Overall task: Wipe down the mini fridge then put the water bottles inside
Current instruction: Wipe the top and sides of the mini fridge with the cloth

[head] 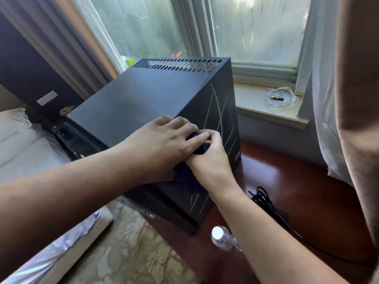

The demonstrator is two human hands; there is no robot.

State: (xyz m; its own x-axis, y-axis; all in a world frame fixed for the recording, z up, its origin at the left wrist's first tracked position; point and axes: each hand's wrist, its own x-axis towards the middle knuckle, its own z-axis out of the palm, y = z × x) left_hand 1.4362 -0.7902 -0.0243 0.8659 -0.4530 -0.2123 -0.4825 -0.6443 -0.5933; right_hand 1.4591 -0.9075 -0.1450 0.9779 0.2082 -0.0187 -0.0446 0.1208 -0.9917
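Mini fridge (143, 103): black box, standing on the red-brown wooden desk (287, 181). Its top panel faces the camera, with a row of vent slots (176, 64) along the far edge. Pale scratch-like streaks cross its right side panel.

Cloth (196, 149): dark purple, bunched at the fridge's near right top edge and hanging down the side panel below it.

Left hand (162, 144): palm down on the fridge's top edge, fingers fairly straight and spread, laid over the cloth. The grip is loose and flat. Whether the thumb clasps the cloth underneath cannot be told.

Right hand (213, 160): against the fridge's right side panel, just beside the left hand and touching it. The fingers are curled, the grip closed on the cloth.

Water bottle (222, 237): clear plastic with a white cap, on the desk just off the fridge's near corner and partly behind the right forearm.

Cable (266, 203): black, loosely bundled on the desk to the right of the fridge.

Window sill (256, 107): pale, behind and to the right of the fridge. It carries a glass ashtray (280, 96) holding what looks like a battery.

Window (256, 27): behind the fridge, the glass hazy.

Curtain (356, 99): brown with a white sheer layer, far right of the fridge. A second one hangs behind the fridge to the left.

Bed (24, 152): left of the fridge, white bedding with a pillow (12, 121).

Carpet (127, 242): patterned beige, on the floor in front of the fridge.
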